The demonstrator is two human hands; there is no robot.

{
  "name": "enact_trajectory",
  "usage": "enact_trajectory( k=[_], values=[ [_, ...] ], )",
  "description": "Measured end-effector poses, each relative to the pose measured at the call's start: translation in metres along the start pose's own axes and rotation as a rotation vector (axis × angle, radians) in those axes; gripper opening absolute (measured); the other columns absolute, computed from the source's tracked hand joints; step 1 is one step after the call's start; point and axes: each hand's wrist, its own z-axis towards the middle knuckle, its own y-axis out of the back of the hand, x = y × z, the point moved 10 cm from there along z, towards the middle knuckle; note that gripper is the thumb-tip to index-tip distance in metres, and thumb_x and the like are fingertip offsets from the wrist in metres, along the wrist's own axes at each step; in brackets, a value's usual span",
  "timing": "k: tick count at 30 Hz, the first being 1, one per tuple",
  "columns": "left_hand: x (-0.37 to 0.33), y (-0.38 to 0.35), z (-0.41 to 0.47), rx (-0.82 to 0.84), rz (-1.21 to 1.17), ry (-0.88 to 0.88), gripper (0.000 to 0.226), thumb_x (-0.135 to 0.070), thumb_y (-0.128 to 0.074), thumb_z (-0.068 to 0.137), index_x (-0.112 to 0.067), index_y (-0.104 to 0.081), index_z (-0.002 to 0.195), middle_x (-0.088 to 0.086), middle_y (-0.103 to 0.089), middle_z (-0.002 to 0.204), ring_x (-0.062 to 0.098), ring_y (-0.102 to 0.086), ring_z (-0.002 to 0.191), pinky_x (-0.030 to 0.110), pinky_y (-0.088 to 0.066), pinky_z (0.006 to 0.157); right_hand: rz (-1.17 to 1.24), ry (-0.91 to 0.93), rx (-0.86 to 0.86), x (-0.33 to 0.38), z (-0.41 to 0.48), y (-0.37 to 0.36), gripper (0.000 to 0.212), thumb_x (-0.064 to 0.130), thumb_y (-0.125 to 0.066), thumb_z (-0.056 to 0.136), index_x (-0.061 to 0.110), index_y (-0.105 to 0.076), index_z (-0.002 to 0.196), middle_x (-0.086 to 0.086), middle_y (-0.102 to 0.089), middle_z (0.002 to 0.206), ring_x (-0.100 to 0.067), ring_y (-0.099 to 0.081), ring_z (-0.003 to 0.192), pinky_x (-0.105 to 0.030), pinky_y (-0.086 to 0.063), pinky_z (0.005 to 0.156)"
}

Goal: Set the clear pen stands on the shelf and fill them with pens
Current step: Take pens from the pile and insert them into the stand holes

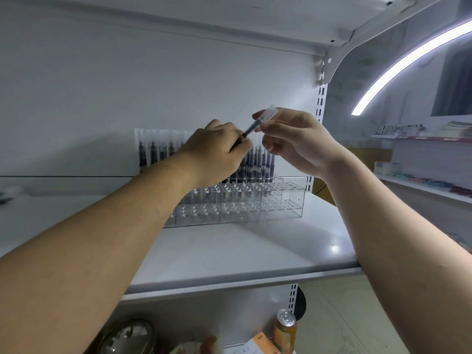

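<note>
A clear tiered pen stand [281, 203] sits on the white shelf [229, 251], against the back panel. Several dark pens [258, 162] with clear caps stand in its rear rows; the front rows and the right end show bare holes. Above the stand, my left hand [217, 152] grips the dark barrel of one pen [249, 130], held slanting up to the right. My right hand [293, 139] pinches that pen's clear cap [269, 114] at the upper end. My left hand hides part of the stand's rear rows.
Under the shelf stand an orange drink can [285, 330], a round metal lid [127, 335] and a box. A slotted upright [320, 103] marks the shelf's right end. More stocked shelves [421, 159] lie to the right, below a curved light strip.
</note>
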Motion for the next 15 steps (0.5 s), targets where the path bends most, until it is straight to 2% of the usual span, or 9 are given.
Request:
enact_trajectory(
  k=[3,5,7,9,12,15],
  values=[
    [-0.002,-0.004,-0.001,0.03,0.008,-0.003,0.042,-0.048,-0.039,0.112,-0.02,-0.059,0.088,-0.001,-0.056,0.091,0.022,-0.052,0.098,0.051,-0.047,0.095,-0.012,-0.005,-0.056,-0.002,0.002,0.006,0.03,0.018,-0.077,0.086,-0.002,-0.068,0.108,-0.004,-0.072,0.091,-0.018,-0.064,0.077,-0.031,-0.039,0.068],
    [-0.005,-0.004,-0.001,0.025,0.019,-0.035,0.04,-0.051,-0.04,0.111,-0.023,-0.056,0.086,-0.002,-0.057,0.088,0.021,-0.053,0.095,0.05,-0.049,0.091,0.028,0.008,-0.113,0.001,0.0,0.012,0.021,0.013,-0.071,0.094,-0.002,-0.067,0.109,-0.009,-0.074,0.098,-0.021,-0.07,0.086,-0.029,-0.044,0.069],
    [-0.006,-0.002,-0.001,0.01,0.038,-0.071,0.034,-0.055,-0.045,0.108,-0.027,-0.062,0.101,-0.006,-0.065,0.1,0.021,-0.056,0.103,0.049,-0.05,0.094,0.092,0.024,-0.231,0.004,-0.001,0.025,0.012,0.006,-0.065,0.099,0.0,-0.067,0.109,-0.013,-0.075,0.099,-0.024,-0.072,0.087,-0.028,-0.046,0.068],
    [-0.006,-0.002,-0.003,0.02,0.048,-0.093,0.037,-0.056,-0.05,0.105,-0.03,-0.063,0.129,-0.009,-0.067,0.125,0.019,-0.056,0.12,0.047,-0.048,0.103,0.073,0.051,-0.405,0.006,-0.004,0.046,0.008,0.002,-0.063,0.1,0.001,-0.069,0.105,-0.012,-0.075,0.092,-0.023,-0.072,0.08,-0.029,-0.044,0.065],
    [-0.007,0.001,-0.004,0.014,0.056,-0.115,0.053,-0.056,-0.053,0.102,-0.029,-0.054,0.148,-0.01,-0.061,0.141,0.015,-0.053,0.13,0.046,-0.046,0.11,-0.26,0.1,-0.626,0.015,-0.014,0.072,0.01,0.005,-0.064,0.099,0.0,-0.073,0.098,-0.01,-0.076,0.087,-0.018,-0.074,0.071,-0.026,-0.046,0.06],
    [-0.006,0.003,-0.004,-0.012,0.069,-0.121,0.053,-0.055,-0.054,0.102,-0.03,-0.053,0.148,-0.01,-0.06,0.141,0.015,-0.052,0.131,0.047,-0.046,0.109,-0.643,0.117,-0.63,0.019,-0.017,0.072,0.015,0.007,-0.063,0.1,-0.004,-0.074,0.1,-0.013,-0.078,0.09,-0.017,-0.075,0.068,-0.023,-0.057,0.063]
  ],
)
